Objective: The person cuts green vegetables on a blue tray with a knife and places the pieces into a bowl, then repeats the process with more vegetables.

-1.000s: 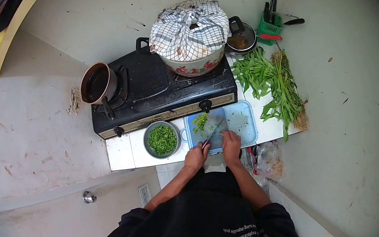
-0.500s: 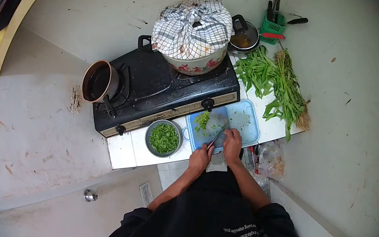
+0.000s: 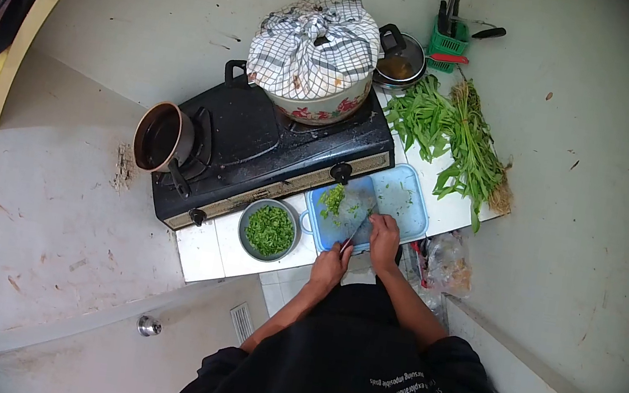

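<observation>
A blue cutting board (image 3: 406,224) lies at the counter's front edge, with a small heap of chopped greens (image 3: 332,199) near its left side and loose bits around it. My left hand (image 3: 330,265) is closed around the handle of a knife (image 3: 359,232), whose blade slants up over the board. Beside the blade, my right hand (image 3: 384,238) has its fingers pressed together at the board's lower part; what they hold is too small to tell. Left of the board stands a grey bowl (image 3: 242,228) of chopped greens.
A black stove (image 3: 250,134) carries a cloth-wrapped pot (image 3: 320,104) and a small saucepan (image 3: 184,136). Behind the board lie leafy greens (image 3: 472,151). A lidded pan (image 3: 400,67) and a green utensil basket (image 3: 448,50) stand at the back. Plastic bags (image 3: 450,270) are low at right.
The whole view has shifted slightly. Both hands stay close together at the board, with only a slight change in the knife's angle.
</observation>
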Demonstrator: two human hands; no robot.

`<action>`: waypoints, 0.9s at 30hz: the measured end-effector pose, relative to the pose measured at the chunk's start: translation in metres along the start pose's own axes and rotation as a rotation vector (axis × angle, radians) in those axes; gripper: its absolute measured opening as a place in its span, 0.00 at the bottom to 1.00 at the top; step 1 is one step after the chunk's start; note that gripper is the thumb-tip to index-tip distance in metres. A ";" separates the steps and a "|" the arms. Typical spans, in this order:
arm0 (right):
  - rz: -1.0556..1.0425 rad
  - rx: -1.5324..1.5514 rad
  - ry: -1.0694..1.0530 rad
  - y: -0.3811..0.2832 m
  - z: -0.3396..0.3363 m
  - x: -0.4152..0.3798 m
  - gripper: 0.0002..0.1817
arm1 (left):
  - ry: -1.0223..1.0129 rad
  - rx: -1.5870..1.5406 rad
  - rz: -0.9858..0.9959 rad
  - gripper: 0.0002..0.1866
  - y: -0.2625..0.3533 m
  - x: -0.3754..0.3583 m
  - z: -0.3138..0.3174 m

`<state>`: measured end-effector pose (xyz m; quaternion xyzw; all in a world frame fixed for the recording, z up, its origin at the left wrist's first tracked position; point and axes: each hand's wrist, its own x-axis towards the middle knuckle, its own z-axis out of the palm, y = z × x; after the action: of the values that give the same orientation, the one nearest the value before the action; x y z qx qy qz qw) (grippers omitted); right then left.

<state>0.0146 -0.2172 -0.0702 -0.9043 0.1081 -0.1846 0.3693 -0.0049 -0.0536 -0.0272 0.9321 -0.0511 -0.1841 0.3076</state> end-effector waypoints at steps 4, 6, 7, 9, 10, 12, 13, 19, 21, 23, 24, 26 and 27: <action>-0.102 -0.102 -0.031 0.006 0.000 -0.005 0.13 | 0.038 0.086 0.002 0.24 0.003 0.004 0.001; -0.160 -0.119 -0.025 0.009 -0.003 -0.008 0.16 | 0.058 0.069 0.002 0.24 0.005 0.007 0.002; -0.162 -0.130 -0.034 0.009 -0.003 -0.008 0.17 | 0.068 0.062 0.002 0.24 0.005 0.009 0.003; -0.163 -0.153 -0.052 0.009 -0.004 -0.009 0.19 | 0.066 0.043 0.008 0.24 0.004 0.007 0.004; -0.159 -0.162 -0.061 0.008 -0.004 -0.009 0.19 | 0.064 0.035 0.011 0.24 0.003 0.006 0.004; -0.150 -0.181 -0.078 0.008 -0.005 -0.009 0.19 | 0.051 0.027 0.012 0.24 0.007 0.001 0.000; -0.145 -0.180 -0.077 0.010 -0.004 -0.010 0.20 | 0.045 0.023 0.012 0.24 0.009 -0.001 -0.003; -0.145 -0.177 -0.076 0.007 -0.006 -0.007 0.20 | 0.029 0.045 0.001 0.24 0.002 0.000 0.007; -0.148 -0.185 -0.067 0.006 -0.005 -0.007 0.20 | 0.051 0.078 0.006 0.23 0.002 0.001 0.011; -0.140 -0.179 -0.073 0.006 -0.003 -0.007 0.19 | 0.080 0.109 0.010 0.23 0.000 0.004 0.014; -0.135 -0.179 -0.074 0.007 -0.004 -0.007 0.19 | 0.095 0.120 0.016 0.23 0.002 0.007 0.015; -0.141 -0.189 -0.070 0.007 -0.005 -0.008 0.19 | 0.101 0.120 0.002 0.23 0.006 0.009 0.015; -0.146 -0.192 -0.067 0.006 -0.005 -0.007 0.19 | 0.096 0.111 -0.020 0.23 0.007 0.010 0.012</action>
<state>0.0055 -0.2228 -0.0729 -0.9466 0.0469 -0.1697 0.2702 -0.0002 -0.0685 -0.0351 0.9560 -0.0369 -0.1393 0.2557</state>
